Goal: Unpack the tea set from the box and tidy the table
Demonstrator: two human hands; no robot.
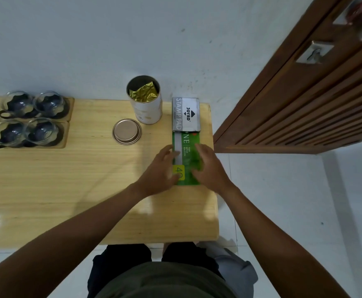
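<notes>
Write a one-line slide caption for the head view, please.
Both hands, left and right, flank a green box beside an open tin.

The table (68, 179) is showing pale yellow wood grain. The flat box (189, 155) is looking green with a yellow corner and a white stripe. The stamp pad box (186, 115) is appearing grey and white. Gold foil (143, 93) is shining inside the white tin (148, 110).

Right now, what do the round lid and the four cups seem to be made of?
Round lid: probably metal, smooth coppery sheen, pressed concentric rim.
Four cups: clear glass, since the dark holders show through and the rims glint; the holders' material I cannot tell.
</notes>
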